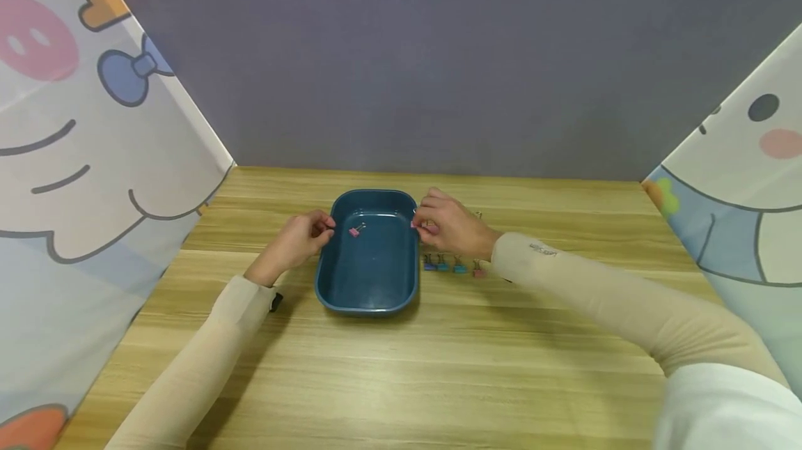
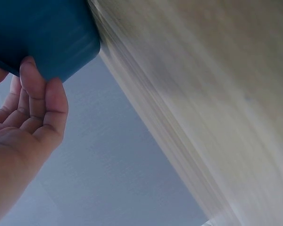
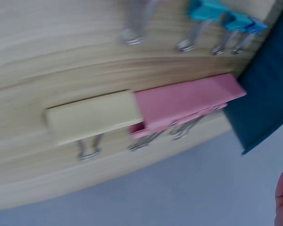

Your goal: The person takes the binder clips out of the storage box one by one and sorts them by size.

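A dark blue tray (image 1: 326,276) sits on the wooden table (image 1: 401,366), with one pink binder clip (image 1: 355,230) lying inside near its far left. My left hand (image 1: 324,226) grips the tray's far-left corner; in the left wrist view its curled fingers (image 2: 40,101) press on the tray's outer wall (image 2: 47,33). At the tray's right rim, my right hand (image 1: 418,222) pinches a small pink binder clip (image 1: 414,224). The right wrist view is blurred and shows a cream clip (image 3: 92,122) and a pink clip (image 3: 184,103) lying beside the tray's wall (image 3: 269,99).
Several binder clips, blue (image 1: 429,265), teal (image 1: 460,267) and pink (image 1: 478,271), lie in a row on the table right of the tray, under my right wrist. Printed cloth screens stand at left (image 1: 94,157) and right (image 1: 739,192), a grey wall behind.
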### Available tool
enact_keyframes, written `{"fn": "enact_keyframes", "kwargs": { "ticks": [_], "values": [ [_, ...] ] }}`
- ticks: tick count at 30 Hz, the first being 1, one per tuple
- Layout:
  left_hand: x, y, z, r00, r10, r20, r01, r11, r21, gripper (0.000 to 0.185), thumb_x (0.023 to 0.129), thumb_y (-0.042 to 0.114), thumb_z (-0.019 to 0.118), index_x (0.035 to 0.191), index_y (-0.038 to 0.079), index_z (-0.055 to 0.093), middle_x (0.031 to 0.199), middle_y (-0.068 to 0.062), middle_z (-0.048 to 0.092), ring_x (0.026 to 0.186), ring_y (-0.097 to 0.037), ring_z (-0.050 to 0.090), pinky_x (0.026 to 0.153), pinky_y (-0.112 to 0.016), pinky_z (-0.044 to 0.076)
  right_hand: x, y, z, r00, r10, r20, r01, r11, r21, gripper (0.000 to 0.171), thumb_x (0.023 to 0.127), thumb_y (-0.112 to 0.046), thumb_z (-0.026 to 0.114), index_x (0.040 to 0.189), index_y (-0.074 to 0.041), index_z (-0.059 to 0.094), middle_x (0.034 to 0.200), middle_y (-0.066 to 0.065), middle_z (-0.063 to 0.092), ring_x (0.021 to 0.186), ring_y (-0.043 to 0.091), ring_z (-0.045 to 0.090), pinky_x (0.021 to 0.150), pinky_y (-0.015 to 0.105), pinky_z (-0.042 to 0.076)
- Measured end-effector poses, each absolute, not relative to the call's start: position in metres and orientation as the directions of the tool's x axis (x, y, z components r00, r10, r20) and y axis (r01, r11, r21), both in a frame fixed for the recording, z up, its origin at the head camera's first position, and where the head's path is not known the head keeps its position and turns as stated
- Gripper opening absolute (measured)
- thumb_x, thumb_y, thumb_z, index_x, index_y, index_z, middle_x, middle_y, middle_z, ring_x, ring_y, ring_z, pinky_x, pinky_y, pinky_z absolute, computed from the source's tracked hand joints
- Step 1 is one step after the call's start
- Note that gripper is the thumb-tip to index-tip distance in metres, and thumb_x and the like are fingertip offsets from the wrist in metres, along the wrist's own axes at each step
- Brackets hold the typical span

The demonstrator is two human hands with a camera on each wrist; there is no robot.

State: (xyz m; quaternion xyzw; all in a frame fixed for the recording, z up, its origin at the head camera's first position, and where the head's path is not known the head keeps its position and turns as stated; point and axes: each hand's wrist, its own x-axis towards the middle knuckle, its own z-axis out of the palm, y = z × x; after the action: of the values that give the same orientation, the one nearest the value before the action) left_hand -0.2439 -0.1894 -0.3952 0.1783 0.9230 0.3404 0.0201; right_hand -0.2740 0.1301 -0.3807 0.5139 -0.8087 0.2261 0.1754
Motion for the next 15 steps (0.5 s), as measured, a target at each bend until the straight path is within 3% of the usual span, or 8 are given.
{"fn": "enact_keyframes", "kwargs": {
  "ticks": [10,15],
  "values": [
    [-0.244,-0.191,-0.394,-0.937,0.339,0.084,0.312,0.703,0.639,0.016,0.093,0.006,0.059,0.105,-0.004,0.06,0.085,-0.008,0.061,0.072,-0.019,0.056,0.063,-0.032,0.047,-0.27,0.166,-0.381,-0.506,-0.69,0.518,-0.861,0.445,-0.249,0.014,0.076,0.002,0.071,0.082,-0.011,0.068,0.082,-0.002,0.06,0.082,0.015,0.046,0.072,0.03,0.042],
    [-0.244,-0.191,-0.394,-0.933,0.347,0.094,0.324,0.696,0.641,0.015,0.092,0.005,0.06,0.104,-0.004,0.061,0.083,-0.007,0.061,0.07,-0.018,0.055,0.061,-0.031,0.047,-0.262,0.188,-0.387,-0.527,-0.687,0.499,-0.848,0.463,-0.258,0.014,0.076,0.004,0.073,0.082,-0.007,0.068,0.082,-0.001,0.06,0.082,0.015,0.045,0.071,0.031,0.042]
  ]
}}
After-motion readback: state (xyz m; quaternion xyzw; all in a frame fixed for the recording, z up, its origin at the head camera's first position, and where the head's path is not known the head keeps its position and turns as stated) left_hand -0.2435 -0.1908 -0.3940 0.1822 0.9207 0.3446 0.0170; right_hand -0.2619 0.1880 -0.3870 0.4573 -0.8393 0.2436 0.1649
